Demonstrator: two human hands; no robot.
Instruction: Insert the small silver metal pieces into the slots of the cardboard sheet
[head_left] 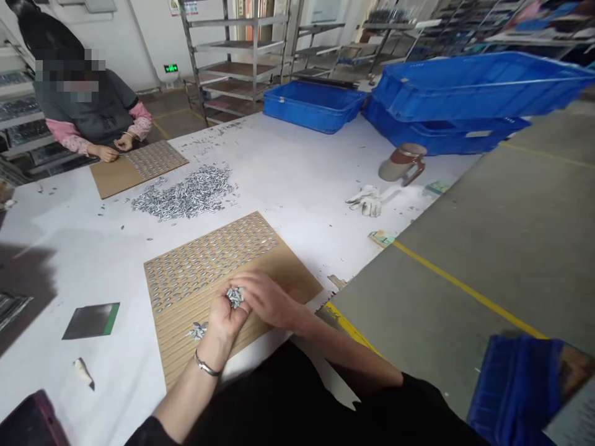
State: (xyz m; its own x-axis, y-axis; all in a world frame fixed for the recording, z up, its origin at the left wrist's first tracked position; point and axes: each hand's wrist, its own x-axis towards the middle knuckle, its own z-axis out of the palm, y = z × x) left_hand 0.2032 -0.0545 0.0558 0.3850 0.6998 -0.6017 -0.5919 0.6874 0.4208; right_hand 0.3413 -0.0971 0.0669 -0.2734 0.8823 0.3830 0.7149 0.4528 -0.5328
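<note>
My left hand (224,316) is cupped, palm up, around a handful of small silvery metal pieces (235,297), pointed oval in shape. Over it curls my right hand (267,300), fingers closed together at the edge of that handful; what is between its fingertips is hidden. Both hands are above a brown ridged cardboard sheet (297,272). Rows of the same metal pieces (204,257) lie across the sheet's far part. A small loose cluster of pieces (198,331) rests on the ridges left of my left wrist.
Beyond the sheet is a large pile of metal pieces (186,193). Across the white table (307,186), a co-worker (100,102) handles another cardboard sheet (111,176). Gloves (367,201), a mug (397,164) and blue crates (311,111) stand right; a dark plate (88,321) lies left.
</note>
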